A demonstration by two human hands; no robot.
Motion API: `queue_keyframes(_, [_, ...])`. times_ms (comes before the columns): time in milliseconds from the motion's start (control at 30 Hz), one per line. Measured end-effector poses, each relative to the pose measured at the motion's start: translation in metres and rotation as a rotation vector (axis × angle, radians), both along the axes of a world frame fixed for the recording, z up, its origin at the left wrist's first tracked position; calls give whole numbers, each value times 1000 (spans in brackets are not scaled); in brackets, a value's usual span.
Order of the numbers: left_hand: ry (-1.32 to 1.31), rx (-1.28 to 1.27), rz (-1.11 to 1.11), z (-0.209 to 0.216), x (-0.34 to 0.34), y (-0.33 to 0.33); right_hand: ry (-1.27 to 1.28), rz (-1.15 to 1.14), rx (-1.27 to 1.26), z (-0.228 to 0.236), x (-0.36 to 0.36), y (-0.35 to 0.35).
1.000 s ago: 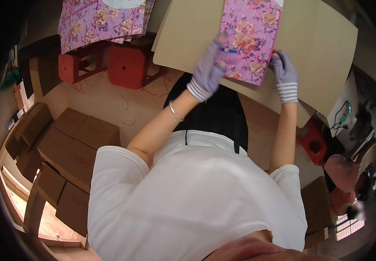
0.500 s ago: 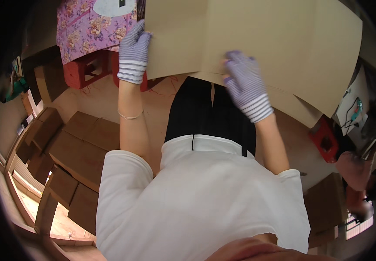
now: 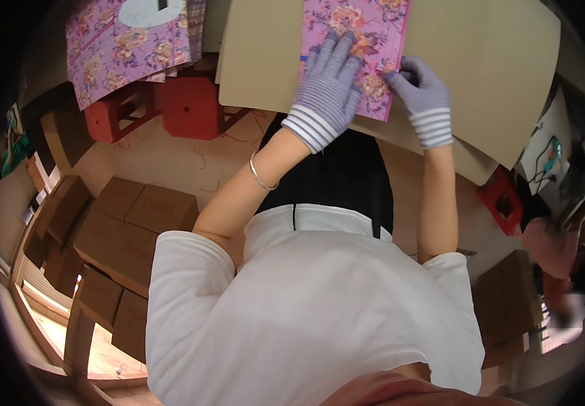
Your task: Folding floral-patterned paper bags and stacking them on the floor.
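A narrow pink floral panel (image 3: 376, 51) lies over large beige card sheets (image 3: 482, 74) in front of me. It looks like a part of the top sheet turned over, its printed face up. My left hand (image 3: 326, 88), in a purple-striped glove, rests flat on the panel with fingers stretched out. At the panel's right edge is my right hand (image 3: 422, 95), gloved the same way, with thumb and forefinger pinching that edge. To the left lies a stack of pink floral sheets (image 3: 126, 57), the top one bearing a white oval with a dark rectangle.
Red plastic stools (image 3: 194, 108) stand under the floral stack, and another red stool (image 3: 501, 203) is at the right. Brown cartons (image 3: 120, 237) are piled at lower left. A seated person (image 3: 553, 247) is at the far right, beside a white surface with a cable (image 3: 550, 169).
The floral panel now covers part of the beige card. My left hand has swung right from the card's left edge onto it. My right hand has moved right and up to its edge.
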State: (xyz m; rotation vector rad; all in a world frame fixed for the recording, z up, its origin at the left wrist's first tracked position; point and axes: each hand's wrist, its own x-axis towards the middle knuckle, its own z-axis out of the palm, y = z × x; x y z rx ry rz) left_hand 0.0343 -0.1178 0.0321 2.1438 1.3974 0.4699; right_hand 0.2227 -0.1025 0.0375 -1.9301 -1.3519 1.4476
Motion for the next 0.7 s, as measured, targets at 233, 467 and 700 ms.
queue_keyframes(233, [69,71,-118,-19,-14,1,-565,138,33,7,-19,3])
queue_keyframes(467, [131,142,-197,-27,-17,7,-553,186,99,2,-13,-1])
queue_keyframes(700, [148,114,-292,-23,-22,10,-549,306,60,2,-10,0])
